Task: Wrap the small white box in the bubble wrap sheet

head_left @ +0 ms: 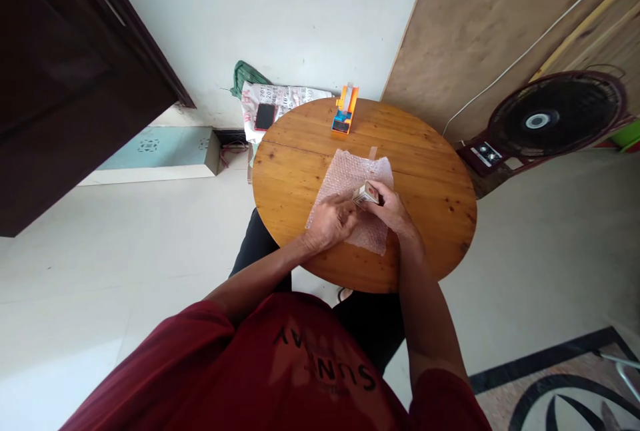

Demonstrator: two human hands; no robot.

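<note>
My right hand [393,210] grips a small printed carton [369,192], holding it tilted over a sheet of bubble wrap [345,174]. Close to the carton's left side is my left hand [331,219], its fingers curled in a pinch. What those fingers hold, if anything, is hidden. The pinkish bubble wrap lies flat on the round wooden table [430,164], partly covered by both hands. At its far edge a short strip of tape [373,152] shows. An orange and blue tape dispenser [344,111] stands near the table's far edge.
Beyond the table's far left edge, a dark phone [265,116] rests on a white printed sack [253,94], with a green bag [246,74] behind. A large round fan [550,121] stands at right. A pale blue box [155,151] lies by the wall.
</note>
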